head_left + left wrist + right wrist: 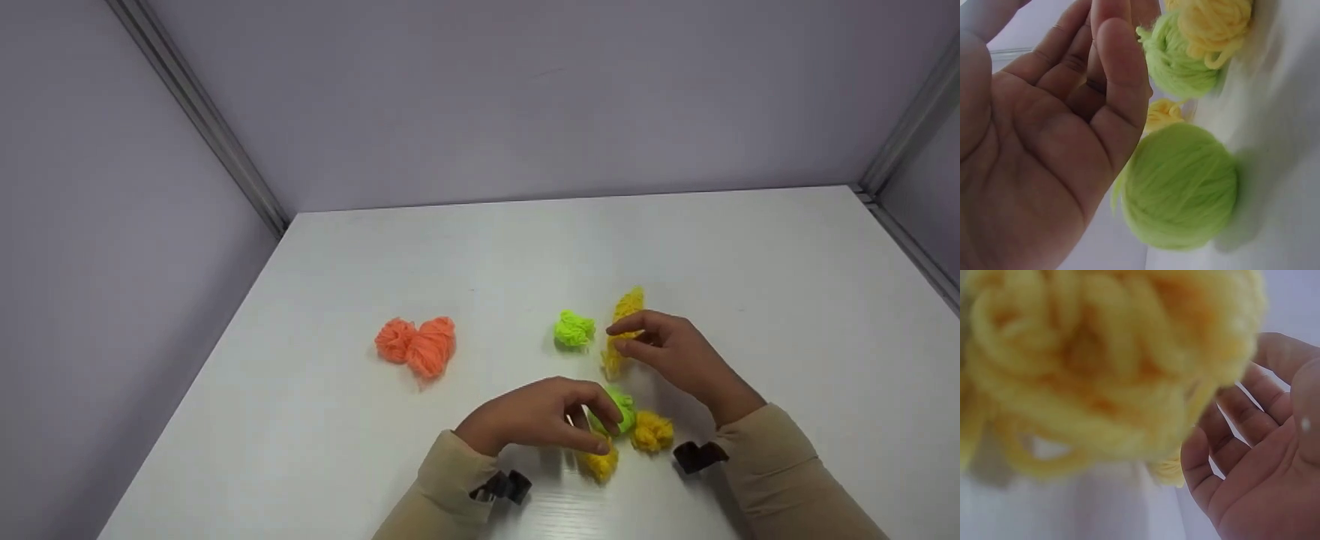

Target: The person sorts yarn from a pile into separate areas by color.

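Observation:
My left hand hovers low over the table with loosely bent fingers. Under and beside its fingertips are a green yarn ball and a yellow yarn ball, partly covered by the hand. My right hand is at a long yellow yarn bundle, thumb and fingers apart and partly in front of it. Left of that bundle lies another green yarn ball. Close to the right wrist camera, a yellow yarn ball looms large and blurred. Green yarn appears beside the left palm.
Two orange yarn bundles touch each other on the left part of the white table. Another yellow yarn ball lies between the hands, near the right sleeve. Pale panels enclose the table's back and sides.

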{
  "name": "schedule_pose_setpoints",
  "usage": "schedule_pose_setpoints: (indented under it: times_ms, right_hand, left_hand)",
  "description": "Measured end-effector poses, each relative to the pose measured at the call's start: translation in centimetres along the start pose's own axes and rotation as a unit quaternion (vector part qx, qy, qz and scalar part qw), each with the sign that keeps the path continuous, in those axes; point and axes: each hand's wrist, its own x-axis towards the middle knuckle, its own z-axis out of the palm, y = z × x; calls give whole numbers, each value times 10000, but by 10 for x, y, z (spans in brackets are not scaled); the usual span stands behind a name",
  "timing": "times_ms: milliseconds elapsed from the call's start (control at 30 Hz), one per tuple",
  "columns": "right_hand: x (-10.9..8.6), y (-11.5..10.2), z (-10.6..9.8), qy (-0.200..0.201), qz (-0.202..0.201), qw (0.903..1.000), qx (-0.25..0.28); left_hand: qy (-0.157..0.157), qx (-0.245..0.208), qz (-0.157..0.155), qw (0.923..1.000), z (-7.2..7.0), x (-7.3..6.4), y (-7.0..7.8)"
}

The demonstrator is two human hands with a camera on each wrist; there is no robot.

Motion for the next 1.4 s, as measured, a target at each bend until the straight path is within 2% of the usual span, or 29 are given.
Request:
schedule_pose_setpoints:
  times_ms: [300, 433, 700, 1000, 1133, 1267, 1400]
  right_hand:
    - [1, 9, 2, -135, -4, 9999, -28]
    - [0, 12, 1, -264, -47, 9996, 77]
    - [-1, 15, 3, -637, 298, 9969, 346]
    - [-1, 15, 2, -906, 541, 9940, 289]
    - [-1, 15, 1, -929, 638, 9927, 426]
    - [0, 16, 1, -883, 608, 9928, 536]
    - [1, 17, 1, -671, 616, 9947, 479]
  left_hand:
    - [-75, 206, -135, 9997, 4, 3, -3]
    - [-229, 342, -277, 9988, 4, 4, -2]
    - [-464, 471, -621, 9959, 6, 3, 1]
    - [-529, 969, -599, 9921, 8, 5, -1]
    - [-584, 1082, -619, 9905, 8, 4, 1]
    - [-630, 818, -988, 9897, 11, 4, 1]
    - [-736, 1021, -1109, 9858, 14, 6, -2]
